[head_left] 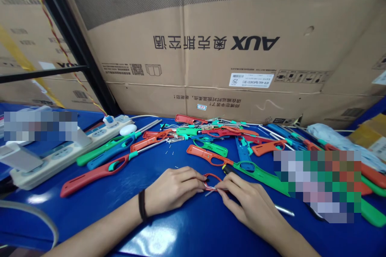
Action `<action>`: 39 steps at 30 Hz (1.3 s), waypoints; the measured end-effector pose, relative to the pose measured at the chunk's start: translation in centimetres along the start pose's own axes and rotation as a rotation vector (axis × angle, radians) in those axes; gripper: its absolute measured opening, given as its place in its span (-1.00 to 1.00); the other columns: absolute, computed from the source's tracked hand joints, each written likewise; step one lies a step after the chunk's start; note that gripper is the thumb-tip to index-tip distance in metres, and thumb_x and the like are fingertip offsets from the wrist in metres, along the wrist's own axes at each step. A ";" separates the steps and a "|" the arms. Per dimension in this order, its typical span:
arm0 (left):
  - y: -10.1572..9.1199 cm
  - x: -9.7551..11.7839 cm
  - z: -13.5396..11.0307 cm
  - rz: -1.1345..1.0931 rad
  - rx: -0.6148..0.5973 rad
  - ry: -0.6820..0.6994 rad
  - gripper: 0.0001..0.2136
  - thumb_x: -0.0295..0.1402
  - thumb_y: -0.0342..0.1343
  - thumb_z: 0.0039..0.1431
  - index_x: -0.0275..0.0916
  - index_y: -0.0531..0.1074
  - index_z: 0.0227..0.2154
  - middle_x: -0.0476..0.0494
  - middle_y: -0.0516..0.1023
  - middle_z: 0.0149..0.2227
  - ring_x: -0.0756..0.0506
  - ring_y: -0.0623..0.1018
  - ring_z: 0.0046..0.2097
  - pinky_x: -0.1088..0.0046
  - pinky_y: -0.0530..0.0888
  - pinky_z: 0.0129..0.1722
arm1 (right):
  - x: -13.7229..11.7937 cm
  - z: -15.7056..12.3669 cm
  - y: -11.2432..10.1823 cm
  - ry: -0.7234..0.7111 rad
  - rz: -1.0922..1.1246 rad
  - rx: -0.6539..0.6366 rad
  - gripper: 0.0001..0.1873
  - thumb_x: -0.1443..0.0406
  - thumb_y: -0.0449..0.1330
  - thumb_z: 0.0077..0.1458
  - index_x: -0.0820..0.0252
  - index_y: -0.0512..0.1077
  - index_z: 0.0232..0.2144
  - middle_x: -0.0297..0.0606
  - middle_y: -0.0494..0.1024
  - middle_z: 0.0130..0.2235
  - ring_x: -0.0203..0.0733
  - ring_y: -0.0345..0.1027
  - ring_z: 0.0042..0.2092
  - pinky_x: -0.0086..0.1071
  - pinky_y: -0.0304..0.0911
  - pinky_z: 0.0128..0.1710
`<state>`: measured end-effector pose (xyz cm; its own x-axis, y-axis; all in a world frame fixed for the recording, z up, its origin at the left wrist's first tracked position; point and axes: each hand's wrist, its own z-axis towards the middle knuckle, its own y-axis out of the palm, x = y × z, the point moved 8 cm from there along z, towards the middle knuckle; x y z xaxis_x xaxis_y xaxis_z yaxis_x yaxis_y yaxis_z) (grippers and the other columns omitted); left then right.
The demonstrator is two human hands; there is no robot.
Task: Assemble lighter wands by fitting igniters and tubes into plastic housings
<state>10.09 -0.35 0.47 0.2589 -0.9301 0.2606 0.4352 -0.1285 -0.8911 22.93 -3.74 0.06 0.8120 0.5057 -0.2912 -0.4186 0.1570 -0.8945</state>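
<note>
Both my hands rest on the blue table (pixel 193 225) near its front middle. My left hand (pixel 173 188) and my right hand (pixel 250 204) meet fingertip to fingertip and pinch a small bundle of red and white wire (pixel 211 182) that loops up between them. A black band circles my left wrist. Just behind the hands lies a green lighter shell (pixel 256 170) with a black tip, and an orange lighter shell (pixel 206 156). A thin metal tube (pixel 285 210) lies to the right of my right hand.
Several long red, green, blue and orange lighter bodies (pixel 120 152) are scattered over the table's middle and right. A white power strip (pixel 69 150) lies at left. A big cardboard box (pixel 211 48) walls the back. A black metal frame (pixel 72 40) leans at left.
</note>
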 end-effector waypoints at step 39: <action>-0.4 -0.8 3.7 -0.145 -0.321 -0.145 -0.91 -0.51 0.21 0.08 -0.26 0.49 -0.32 -0.07 0.46 -0.28 -0.06 0.52 -0.26 0.49 0.45 -0.24 | 0.2 0.1 0.6 -0.020 0.127 0.015 -0.83 0.37 -0.05 0.29 0.10 0.32 -0.21 -0.30 0.47 -0.25 -0.24 0.40 -0.28 -0.40 0.28 -0.30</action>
<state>12.88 1.71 2.01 0.3437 -0.8391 0.4217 0.1895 -0.3778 -0.9063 22.80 -3.45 -0.47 0.7442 0.5387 -0.3948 -0.5235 0.1034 -0.8458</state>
